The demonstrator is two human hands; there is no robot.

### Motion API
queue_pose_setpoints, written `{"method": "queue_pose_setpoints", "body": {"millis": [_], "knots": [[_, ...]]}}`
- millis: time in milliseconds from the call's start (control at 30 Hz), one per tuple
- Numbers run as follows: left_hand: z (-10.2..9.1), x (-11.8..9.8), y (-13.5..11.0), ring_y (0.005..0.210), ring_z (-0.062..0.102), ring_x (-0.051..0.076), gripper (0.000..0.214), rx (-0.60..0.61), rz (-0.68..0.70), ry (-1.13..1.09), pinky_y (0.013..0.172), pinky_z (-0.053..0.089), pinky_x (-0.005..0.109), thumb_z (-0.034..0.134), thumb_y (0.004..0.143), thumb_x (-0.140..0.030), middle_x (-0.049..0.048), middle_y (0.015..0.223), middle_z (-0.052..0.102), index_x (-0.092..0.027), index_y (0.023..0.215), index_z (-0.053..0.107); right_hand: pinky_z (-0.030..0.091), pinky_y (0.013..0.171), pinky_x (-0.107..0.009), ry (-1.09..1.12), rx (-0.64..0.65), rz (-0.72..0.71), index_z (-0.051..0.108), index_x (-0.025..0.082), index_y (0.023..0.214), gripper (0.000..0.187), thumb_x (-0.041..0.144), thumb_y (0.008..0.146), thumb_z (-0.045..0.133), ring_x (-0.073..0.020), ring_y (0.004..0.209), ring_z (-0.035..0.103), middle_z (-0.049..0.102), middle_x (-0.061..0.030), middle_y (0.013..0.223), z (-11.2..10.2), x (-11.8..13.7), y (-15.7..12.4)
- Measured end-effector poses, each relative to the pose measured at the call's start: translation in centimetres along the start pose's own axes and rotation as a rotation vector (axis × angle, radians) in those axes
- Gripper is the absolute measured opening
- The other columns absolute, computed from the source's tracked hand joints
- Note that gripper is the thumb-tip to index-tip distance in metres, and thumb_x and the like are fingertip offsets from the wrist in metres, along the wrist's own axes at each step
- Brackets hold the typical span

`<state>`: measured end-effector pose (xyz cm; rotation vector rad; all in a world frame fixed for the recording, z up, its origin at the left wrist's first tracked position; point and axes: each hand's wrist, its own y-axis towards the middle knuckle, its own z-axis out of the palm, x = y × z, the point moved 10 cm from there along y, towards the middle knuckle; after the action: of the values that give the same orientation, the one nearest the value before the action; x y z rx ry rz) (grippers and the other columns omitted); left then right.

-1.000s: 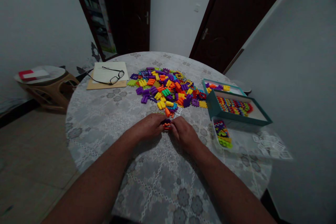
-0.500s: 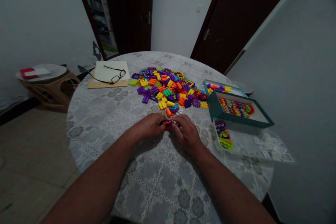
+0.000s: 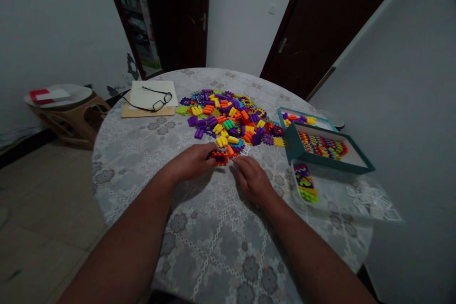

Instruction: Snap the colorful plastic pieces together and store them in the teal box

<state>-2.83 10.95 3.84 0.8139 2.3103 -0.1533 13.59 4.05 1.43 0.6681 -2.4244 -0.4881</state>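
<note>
My left hand (image 3: 194, 161) is closed on an orange-red toothed plastic building piece (image 3: 220, 157) with a dark opening in its face, held just above the table in front of the pile. Fingers cover its left end. My right hand (image 3: 252, 176) is a short way to the right, fingers curled together, fingertips beside an orange tube-shaped building piece (image 3: 230, 152) at the pile's near edge. Whether they touch it, or pinch anything small, I cannot make out. Beyond both hands spreads a pile of colourful building pieces (image 3: 228, 123), purple, yellow, orange and green among them.
At right, a teal box (image 3: 292, 147) holds rows of joined pieces, beside its lid (image 3: 326, 124) with loose pieces. A clear plastic tub (image 3: 295, 190) and white cards (image 3: 374, 202) lie nearer. Eyeglasses (image 3: 156, 104) rest on paper (image 3: 171, 88) at left. A patterned cloth covers the round table (image 3: 213, 242).
My left hand has shifted left and slightly away from me, turning the orange-red piece so its face shows. My right hand has parted from that piece. The camera view has shifted slightly.
</note>
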Motion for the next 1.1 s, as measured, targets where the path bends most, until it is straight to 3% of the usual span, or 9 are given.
{"method": "queue_pose_setpoints", "body": {"millis": [100,200,367,500,633,833,1100], "knots": [[-3.3,3.2,-0.2,0.092,0.073,0.030,0.021,-0.223,-0.208,0.073,0.085,0.054,0.040,0.062,0.093,-0.021,0.0094,0.100,0.079,-0.022,0.110,0.074,0.052,0.118,-0.055,-0.119,0.117,-0.010,0.063,0.020,0.156,0.046,0.022,0.111,0.055,-0.0329,0.137,0.061,0.065,-0.0179,0.156,1.4,1.2,0.3],[-4.3,4.6,-0.4,0.095,0.073,0.031,0.026,-0.308,-0.317,0.096,0.087,0.054,0.040,0.062,0.096,-0.020,0.0117,0.104,0.080,-0.020,0.119,0.074,0.050,0.117,-0.057,-0.250,0.253,0.024,0.058,0.024,0.163,0.053,0.032,0.110,0.062,-0.0361,0.137,0.058,0.054,-0.0128,0.172,2.7,2.3,0.6],[-3.1,3.6,0.0,0.101,0.074,0.029,0.024,-0.257,-0.280,0.147,0.090,0.053,0.036,0.061,0.097,-0.019,0.0100,0.108,0.081,-0.021,0.117,0.074,0.050,0.111,-0.054,-0.348,0.297,0.077,0.062,0.023,0.153,0.047,0.041,0.110,0.065,-0.0379,0.137,0.054,0.056,-0.0133,0.169,2.8,3.1,0.8],[-1.7,2.5,0.4,0.100,0.073,0.029,0.023,-0.170,-0.223,0.162,0.089,0.051,0.036,0.058,0.099,-0.019,0.0118,0.108,0.080,-0.019,0.115,0.074,0.051,0.102,-0.049,-0.380,0.299,0.106,0.069,0.021,0.126,0.026,0.039,0.109,0.068,-0.0348,0.121,0.058,0.069,-0.0159,0.141,2.6,3.0,0.9],[-0.6,2.0,0.6,0.095,0.072,0.029,0.022,-0.097,-0.201,0.166,0.086,0.050,0.037,0.060,0.096,-0.020,0.0108,0.102,0.079,-0.020,0.112,0.075,0.051,0.097,-0.046,-0.393,0.312,0.100,0.069,0.020,0.114,0.017,0.036,0.108,0.069,-0.0325,0.112,0.058,0.070,-0.0139,0.120,2.9,3.0,0.8],[1.4,0.3,0.7,0.092,0.072,0.028,0.024,0.007,-0.133,0.083,0.086,0.050,0.036,0.058,0.093,-0.016,0.0084,0.096,0.079,-0.022,0.107,0.077,0.051,0.097,-0.043,-0.354,0.296,0.076,0.070,0.020,0.110,0.015,0.034,0.107,0.071,-0.0299,0.110,0.058,0.066,-0.0131,0.119,2.5,3.0,0.3],[2.4,-0.6,1.1,0.090,0.072,0.026,0.020,0.036,-0.056,0.006,0.087,0.051,0.036,0.060,0.095,-0.018,0.0084,0.099,0.080,-0.021,0.104,0.077,0.053,0.099,-0.044,-0.356,0.317,0.087,0.072,0.019,0.114,0.012,0.029,0.108,0.070,-0.0305,0.116,0.060,0.068,-0.0143,0.126,2.5,2.3,0.1]]}}
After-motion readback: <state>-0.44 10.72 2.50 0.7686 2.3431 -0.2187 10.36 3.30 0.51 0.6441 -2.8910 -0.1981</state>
